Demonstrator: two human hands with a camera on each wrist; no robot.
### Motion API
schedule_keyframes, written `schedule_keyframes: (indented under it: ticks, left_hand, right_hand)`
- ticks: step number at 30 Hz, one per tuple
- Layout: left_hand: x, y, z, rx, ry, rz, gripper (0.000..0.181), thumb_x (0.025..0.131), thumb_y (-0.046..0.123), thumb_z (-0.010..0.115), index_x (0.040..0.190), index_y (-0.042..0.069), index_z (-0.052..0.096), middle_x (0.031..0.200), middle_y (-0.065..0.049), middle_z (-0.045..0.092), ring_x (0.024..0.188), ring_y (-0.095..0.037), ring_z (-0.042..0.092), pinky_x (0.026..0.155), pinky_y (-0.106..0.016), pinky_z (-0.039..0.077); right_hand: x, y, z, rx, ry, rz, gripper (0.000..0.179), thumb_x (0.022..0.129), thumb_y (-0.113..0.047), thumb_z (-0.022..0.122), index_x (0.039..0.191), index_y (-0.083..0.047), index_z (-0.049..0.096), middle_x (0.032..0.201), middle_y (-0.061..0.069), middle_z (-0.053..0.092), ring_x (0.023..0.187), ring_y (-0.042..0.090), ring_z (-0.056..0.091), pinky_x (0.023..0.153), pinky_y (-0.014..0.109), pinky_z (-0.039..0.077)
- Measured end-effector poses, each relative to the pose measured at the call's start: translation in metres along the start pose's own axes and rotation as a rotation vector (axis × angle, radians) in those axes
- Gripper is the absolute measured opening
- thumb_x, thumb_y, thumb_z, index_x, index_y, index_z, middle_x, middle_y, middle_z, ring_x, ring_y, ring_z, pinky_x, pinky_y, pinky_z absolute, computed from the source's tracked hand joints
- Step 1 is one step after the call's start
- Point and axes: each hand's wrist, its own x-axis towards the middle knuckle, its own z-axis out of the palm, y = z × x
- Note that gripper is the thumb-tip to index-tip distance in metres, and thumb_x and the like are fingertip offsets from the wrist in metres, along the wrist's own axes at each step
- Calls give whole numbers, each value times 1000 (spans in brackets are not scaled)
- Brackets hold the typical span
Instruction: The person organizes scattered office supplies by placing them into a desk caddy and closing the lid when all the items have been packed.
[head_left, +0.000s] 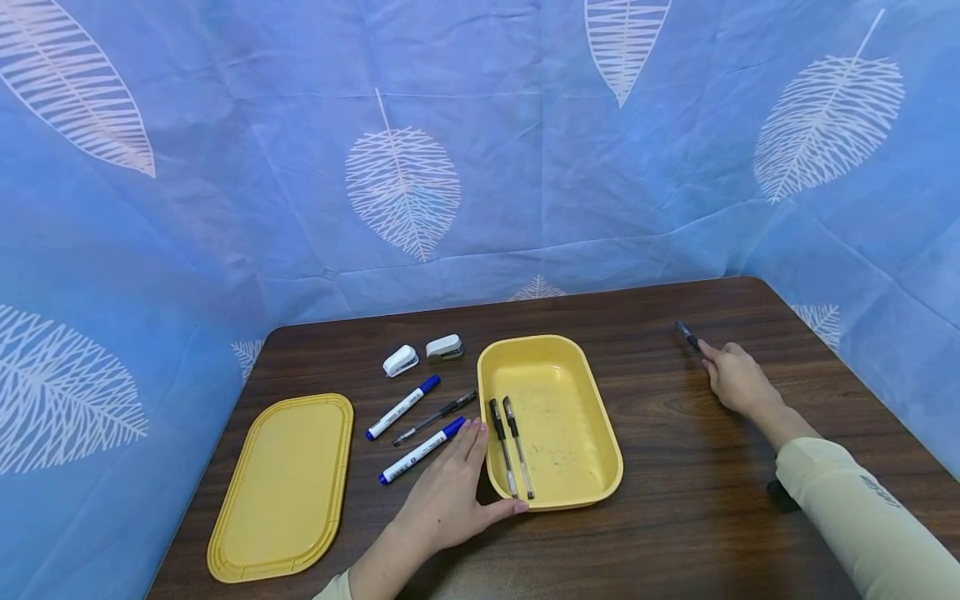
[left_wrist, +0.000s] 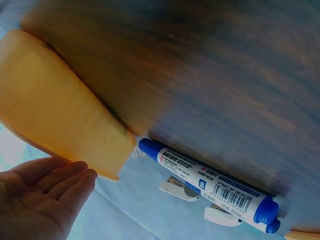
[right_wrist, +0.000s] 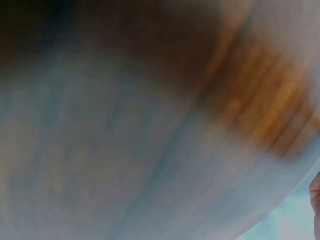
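Note:
My left hand (head_left: 456,492) rests against the near left corner of a yellow plastic box (head_left: 611,467), fingers straight along its side wall and thumb by the near rim. Two black-capped gel pens (head_left: 517,446) lie inside the box along its left wall. Over on the right of the table, my right hand (head_left: 738,379) pinches a dark-ended pen (head_left: 686,334), which points away to the far left. The right wrist view is mostly blurred tabletop, with only a sliver of the hand (right_wrist: 315,200) at its edge. In the left wrist view, the fingertips meet the box wall (left_wrist: 65,105).
Left of the box lie two blue-capped whiteboard markers (head_left: 422,451) with another gel pen (head_left: 435,417) between them. Two small white staplers (head_left: 401,361) stand behind. A yellow lid (head_left: 281,487) lies flat at the left. Blue leaf-patterned cloth (head_left: 480,167) hangs around the brown table.

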Motion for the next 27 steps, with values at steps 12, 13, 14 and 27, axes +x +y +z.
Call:
schedule_keyframes:
  ticks: [12, 13, 14, 27]
  left_hand:
    - [0, 0, 0, 5, 15, 19, 107, 78, 74, 59, 150, 0, 31, 156, -20, 31, 146, -33, 29, 113, -48, 36]
    - [0, 0, 0, 7, 17, 23, 107, 78, 74, 59, 150, 0, 31, 156, -20, 31, 146, -33, 29, 113, -47, 36]
    - [0, 0, 0, 12, 19, 27, 107, 78, 75, 59, 150, 0, 31, 156, -20, 32, 146, -33, 29, 113, -47, 36]
    - [0, 0, 0, 12, -2, 18, 107, 79, 74, 58, 151, 0, 29, 157, -19, 29, 147, -32, 27, 114, -46, 35]
  right_hand:
    - [-1, -5, -5, 23, 15, -5, 42, 97, 0, 51, 134, 17, 44, 88, 29, 52, 65, 25, 47, 52, 33, 40]
    - [-1, -5, -5, 26, 16, -6, 42, 97, 0, 51, 134, 17, 44, 88, 30, 53, 65, 25, 48, 52, 34, 40]
    - [-1, -6, -5, 28, 18, -7, 42, 97, -1, 51, 134, 17, 44, 89, 30, 53, 66, 26, 49, 53, 34, 40]
    - [2, -15, -7, 27, 128, -52, 38, 93, 4, 53, 128, 19, 50, 81, 27, 54, 61, 24, 47, 49, 33, 39]
